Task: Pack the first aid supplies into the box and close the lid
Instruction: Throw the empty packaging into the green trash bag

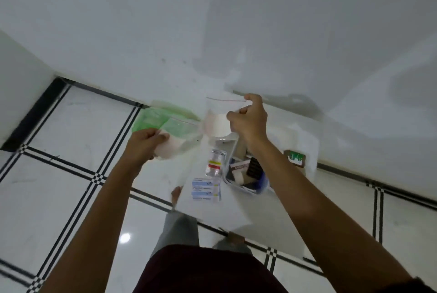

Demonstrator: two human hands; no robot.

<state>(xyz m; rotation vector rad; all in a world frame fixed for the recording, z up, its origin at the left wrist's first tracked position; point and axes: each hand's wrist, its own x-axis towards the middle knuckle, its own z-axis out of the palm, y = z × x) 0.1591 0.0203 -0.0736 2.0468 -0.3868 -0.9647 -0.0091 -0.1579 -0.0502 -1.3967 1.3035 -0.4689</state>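
Observation:
My left hand (147,141) grips a clear zip bag with a green print (165,124) that holds a white pad, lifted above the white table (236,212). My right hand (248,120) pinches a second clear zip bag (217,122) with a white roll inside, held up near the wall. Below them the open box (246,174) with a blue rim holds a bandage roll, a dark blister strip and a small carton. A small clear bottle with a red and yellow label (214,162) lies left of the box. Three blue-and-white cartons (205,189) lie stacked in front of the bottle.
A small brown and green item (295,158) sits on the table to the right of the box, by the wall. The table stands against a white wall (212,32). White floor tiles with black lines (71,174) spread to the left, and my legs and feet show below the table edge.

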